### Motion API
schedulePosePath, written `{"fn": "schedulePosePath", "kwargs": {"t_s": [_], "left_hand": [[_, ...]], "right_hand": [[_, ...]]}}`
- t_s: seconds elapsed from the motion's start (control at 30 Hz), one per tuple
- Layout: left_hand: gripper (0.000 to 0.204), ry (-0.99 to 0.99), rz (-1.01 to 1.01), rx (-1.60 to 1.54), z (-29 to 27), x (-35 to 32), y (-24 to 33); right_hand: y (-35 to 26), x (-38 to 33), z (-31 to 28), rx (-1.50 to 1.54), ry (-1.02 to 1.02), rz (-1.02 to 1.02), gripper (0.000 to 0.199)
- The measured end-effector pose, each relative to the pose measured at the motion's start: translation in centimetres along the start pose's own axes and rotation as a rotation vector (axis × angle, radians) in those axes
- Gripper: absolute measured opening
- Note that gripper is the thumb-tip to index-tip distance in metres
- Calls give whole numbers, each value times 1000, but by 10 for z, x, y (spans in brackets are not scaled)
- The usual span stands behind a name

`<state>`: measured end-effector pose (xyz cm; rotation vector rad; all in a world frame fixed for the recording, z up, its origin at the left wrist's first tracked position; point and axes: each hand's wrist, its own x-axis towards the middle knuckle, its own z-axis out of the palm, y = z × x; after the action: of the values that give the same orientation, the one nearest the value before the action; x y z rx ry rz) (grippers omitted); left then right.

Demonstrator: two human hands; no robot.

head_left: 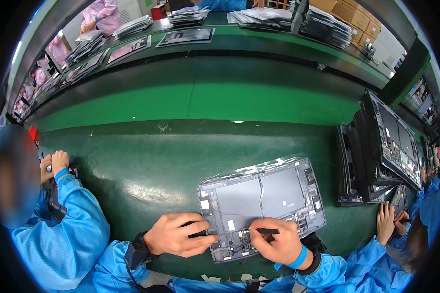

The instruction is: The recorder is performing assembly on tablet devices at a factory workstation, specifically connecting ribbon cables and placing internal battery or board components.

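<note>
An opened tablet-like device (283, 193) lies tilted on the green bench, showing grey battery panels, a dividing cable and small circuit boards along its near side. My right hand (281, 244) is closed around a black pen-like tool (267, 231), with its fingertips over the circuit boards at the near middle. Against the device's near left edge rests my left hand (181, 235), its fingers bent. Something dark shows between its thumb and forefinger, too hidden to name. A thin wire runs across the lower left battery panel.
A leaning stack of opened devices (376, 146) stands at the right. Co-workers' hands work at the far left (58, 161) and right (385, 222). Beyond the green bench (146, 146), a raised shelf carries flat panels (186, 36) and wrapped stacks (325, 29).
</note>
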<state>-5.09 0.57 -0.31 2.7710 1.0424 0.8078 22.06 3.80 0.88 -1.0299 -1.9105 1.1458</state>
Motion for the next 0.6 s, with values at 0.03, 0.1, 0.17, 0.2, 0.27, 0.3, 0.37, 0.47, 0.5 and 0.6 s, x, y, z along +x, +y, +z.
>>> {"fn": "schedulePosePath", "kwargs": {"t_s": [0.03,0.1,0.17,0.2,0.27,0.3,0.37,0.47,0.5,0.6], "left_hand": [[30,-15,11,0,-1,2,-1],[30,-15,14,-12,0,1,-4],[30,-14,18,-23,1,0,-5],[30,-10,29,-22,1,0,-5],[30,-6,43,-22,2,-1,-5],[29,-9,44,-16,2,-1,-5],[29,-12,47,-10,3,-1,-6],[30,-2,27,-52,4,2,-6],[25,10,0,-61,5,4,-6],[19,23,-100,-147,10,7,-5]], "right_hand": [[0,0,0,-2,1,-1,11],[-1,1,0,-9,-1,0,11],[-1,1,0,-16,-2,-1,10],[-1,1,0,-16,-2,-2,11],[-2,1,-1,-17,-1,-3,11],[-3,1,-1,-24,-4,5,9],[-3,1,-1,-32,-6,13,7],[-2,1,-1,-31,-11,10,6],[-1,0,1,-25,-2,-6,8],[0,0,1,-13,2,-9,10]]}}
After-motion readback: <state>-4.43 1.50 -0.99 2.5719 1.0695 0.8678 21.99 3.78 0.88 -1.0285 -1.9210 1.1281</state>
